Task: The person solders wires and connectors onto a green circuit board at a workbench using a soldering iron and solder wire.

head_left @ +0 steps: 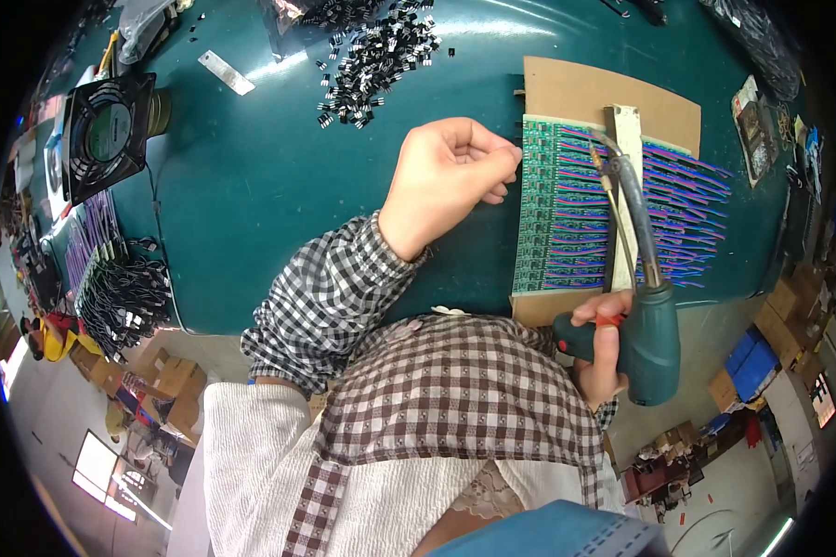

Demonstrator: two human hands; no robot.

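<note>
My left hand is closed in a pinch at the left edge of a green circuit board panel. Whatever its fingertips hold, if anything, is too small or hidden to make out. In my right hand is a soldering gun with a green handle and red trigger. Its bent metal tube reaches up over the panel, the tip near the upper rows. Blue and red wires run rightward from the boards in rows. A pale bar lies across them, and brown cardboard is underneath.
Loose small black components with metal legs lie heaped at the far middle of the green table. At left stand a black fan and a bundle of wired black parts. A metal strip lies far left; a small tray sits right.
</note>
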